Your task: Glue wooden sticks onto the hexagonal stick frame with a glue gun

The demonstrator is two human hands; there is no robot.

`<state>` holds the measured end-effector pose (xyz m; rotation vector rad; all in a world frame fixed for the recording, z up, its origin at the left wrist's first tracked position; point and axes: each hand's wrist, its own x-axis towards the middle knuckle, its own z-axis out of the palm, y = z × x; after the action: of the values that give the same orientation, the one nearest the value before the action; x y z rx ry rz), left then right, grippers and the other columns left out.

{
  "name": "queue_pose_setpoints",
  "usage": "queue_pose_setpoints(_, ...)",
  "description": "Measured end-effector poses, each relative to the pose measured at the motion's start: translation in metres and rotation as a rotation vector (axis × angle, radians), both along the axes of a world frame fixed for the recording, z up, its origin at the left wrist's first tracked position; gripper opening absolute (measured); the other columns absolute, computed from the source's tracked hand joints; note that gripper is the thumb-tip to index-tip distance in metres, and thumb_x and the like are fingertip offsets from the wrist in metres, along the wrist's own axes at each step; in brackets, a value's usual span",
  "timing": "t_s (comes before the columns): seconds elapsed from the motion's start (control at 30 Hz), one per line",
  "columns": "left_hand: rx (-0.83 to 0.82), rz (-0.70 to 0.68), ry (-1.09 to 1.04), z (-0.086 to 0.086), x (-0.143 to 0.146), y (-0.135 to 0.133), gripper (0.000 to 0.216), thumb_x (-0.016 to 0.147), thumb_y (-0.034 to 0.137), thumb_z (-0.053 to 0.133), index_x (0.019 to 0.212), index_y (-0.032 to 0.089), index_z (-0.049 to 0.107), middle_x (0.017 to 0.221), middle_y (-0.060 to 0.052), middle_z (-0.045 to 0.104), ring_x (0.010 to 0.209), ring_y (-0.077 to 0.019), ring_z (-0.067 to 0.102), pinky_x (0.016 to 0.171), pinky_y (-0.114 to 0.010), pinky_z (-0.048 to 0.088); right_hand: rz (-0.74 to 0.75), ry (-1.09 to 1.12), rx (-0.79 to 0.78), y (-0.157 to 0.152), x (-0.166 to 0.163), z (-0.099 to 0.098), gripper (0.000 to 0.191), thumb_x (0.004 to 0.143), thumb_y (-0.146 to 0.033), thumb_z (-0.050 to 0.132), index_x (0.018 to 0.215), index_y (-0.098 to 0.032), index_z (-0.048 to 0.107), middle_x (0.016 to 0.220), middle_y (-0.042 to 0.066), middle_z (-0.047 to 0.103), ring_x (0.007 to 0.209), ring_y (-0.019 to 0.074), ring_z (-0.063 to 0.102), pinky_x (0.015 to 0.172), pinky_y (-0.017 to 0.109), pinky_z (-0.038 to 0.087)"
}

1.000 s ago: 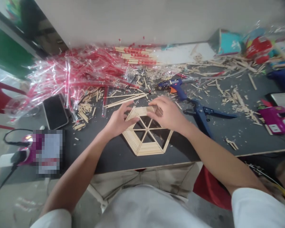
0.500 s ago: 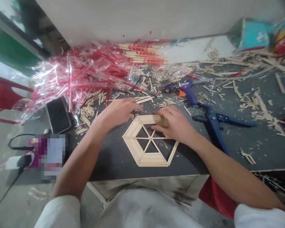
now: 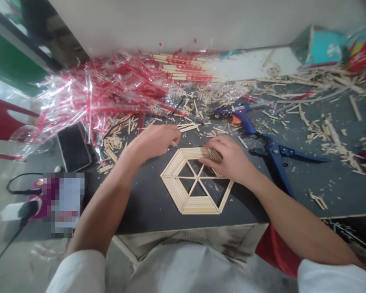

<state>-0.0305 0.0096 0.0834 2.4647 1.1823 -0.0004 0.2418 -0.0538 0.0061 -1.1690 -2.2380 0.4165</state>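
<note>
A hexagonal frame of pale wooden sticks (image 3: pixel 173 191) lies flat on the dark table, six spokes meeting at its centre. Rows of sticks fill several of its sides, while the lower right side has only a thin outer band. My right hand (image 3: pixel 227 158) grips the upper right part, thumb inside and fingers over the outer edge, covering some of the sticks there. Just above the upper left corner is my left hand (image 3: pixel 158 140), its fingers curled and pinched together. Whatever sits between those fingertips is too small to make out.
Behind the hands lie a blue glue gun (image 3: pixel 242 116), loose stick offcuts (image 3: pixel 195 108) and a heap of red and clear wrappers (image 3: pixel 116 85). Blue-handled cutters (image 3: pixel 276 156) rest at the right. A phone (image 3: pixel 75 148) and a white plug (image 3: pixel 16 209) are at the left.
My left fingers have closed into a pinch near the frame's upper left corner. My right hand keeps its hold on the frame. The whole view has shifted slightly.
</note>
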Motion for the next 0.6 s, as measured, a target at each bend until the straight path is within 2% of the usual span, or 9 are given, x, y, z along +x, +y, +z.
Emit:
queue_pose_setpoints(0.1, 0.071, 0.273, 0.005, 0.022, -0.017, 0.003, 0.019, 0.094, 0.013, 0.053, 0.098, 0.019, 0.07, 0.081, -0.004, 0.071, 0.068, -0.0191, 0.061, 0.07, -0.034, 0.045, -0.022, 0.017, 0.016, 0.001, 0.0, -0.002, 0.023, 0.095, -0.04, 0.076, 0.11, -0.023, 0.073, 0.107, 0.01, 0.073, 0.103, 0.0287, 0.07, 0.093, 0.047, 0.058)
queue_pose_setpoints(0.2, 0.29, 0.527, -0.223, 0.042, -0.043, 0.003, 0.017, 0.098, 0.023, 0.057, 0.106, 0.016, 0.07, 0.093, -0.008, 0.076, 0.077, -0.0183, 0.065, 0.082, -0.038, 0.053, -0.07, 0.031, 0.05, 0.004, 0.003, 0.0, 0.016, 0.094, -0.036, 0.075, 0.106, -0.025, 0.074, 0.104, 0.008, 0.076, 0.101, 0.028, 0.072, 0.092, 0.046, 0.059)
queue_pose_setpoints(0.23, 0.363, 0.59, -0.258, 0.047, -0.053, 0.003, 0.02, 0.097, 0.024, 0.059, 0.111, 0.014, 0.07, 0.099, -0.009, 0.077, 0.081, -0.0176, 0.066, 0.084, -0.037, 0.054, -0.094, 0.044, 0.072, 0.005, 0.005, 0.002, 0.012, 0.094, -0.034, 0.074, 0.102, -0.025, 0.075, 0.101, 0.008, 0.077, 0.1, 0.0276, 0.073, 0.091, 0.045, 0.059)
queue_pose_setpoints(0.3, 0.5, 0.719, -0.219, 0.052, -0.069, 0.003, 0.022, 0.093, 0.024, 0.061, 0.109, 0.011, 0.07, 0.095, -0.007, 0.076, 0.085, -0.0168, 0.068, 0.085, -0.034, 0.056, -0.15, 0.077, 0.102, 0.008, 0.009, 0.007, 0.007, 0.096, -0.03, 0.069, 0.094, -0.025, 0.074, 0.095, 0.007, 0.077, 0.092, 0.0257, 0.073, 0.085, 0.042, 0.059)
queue_pose_setpoints(0.37, 0.536, 0.825, -0.152, 0.052, -0.082, 0.004, 0.022, 0.091, 0.02, 0.06, 0.108, 0.011, 0.07, 0.093, -0.005, 0.075, 0.083, -0.0144, 0.069, 0.086, -0.031, 0.058, -0.207, 0.098, 0.097, 0.01, 0.013, 0.012, 0.011, 0.096, -0.027, 0.066, 0.088, -0.025, 0.073, 0.089, 0.006, 0.077, 0.078, 0.0228, 0.071, 0.076, 0.04, 0.058)
queue_pose_setpoints(0.43, 0.542, 0.88, -0.097, 0.048, -0.088, 0.007, 0.022, 0.088, 0.016, 0.062, 0.108, 0.011, 0.07, 0.088, -0.004, 0.075, 0.077, -0.0126, 0.068, 0.084, -0.029, 0.059, -0.248, 0.097, 0.081, 0.012, 0.015, 0.015, 0.011, 0.095, -0.026, 0.065, 0.087, -0.025, 0.073, 0.084, 0.006, 0.076, 0.067, 0.0206, 0.066, 0.069, 0.038, 0.056)
queue_pose_setpoints(0.5, 0.507, 0.897, -0.054, 0.044, -0.087, 0.009, 0.027, 0.086, 0.011, 0.061, 0.112, 0.011, 0.071, 0.082, -0.002, 0.074, 0.071, -0.0116, 0.065, 0.083, -0.028, 0.059, -0.268, 0.093, 0.072, 0.013, 0.017, 0.014, 0.012, 0.095, -0.026, 0.064, 0.09, -0.025, 0.074, 0.083, 0.006, 0.075, 0.064, 0.0202, 0.065, 0.067, 0.039, 0.055)
queue_pose_setpoints(0.6, 0.349, 0.809, -0.062, 0.039, -0.074, 0.009, 0.028, 0.089, 0.009, 0.055, 0.11, 0.013, 0.072, 0.086, -0.004, 0.076, 0.076, -0.0144, 0.066, 0.084, -0.029, 0.058, -0.279, 0.111, 0.054, 0.016, 0.017, 0.009, 0.013, 0.095, -0.027, 0.062, 0.093, -0.025, 0.075, 0.087, 0.006, 0.077, 0.067, 0.021, 0.066, 0.066, 0.038, 0.054)
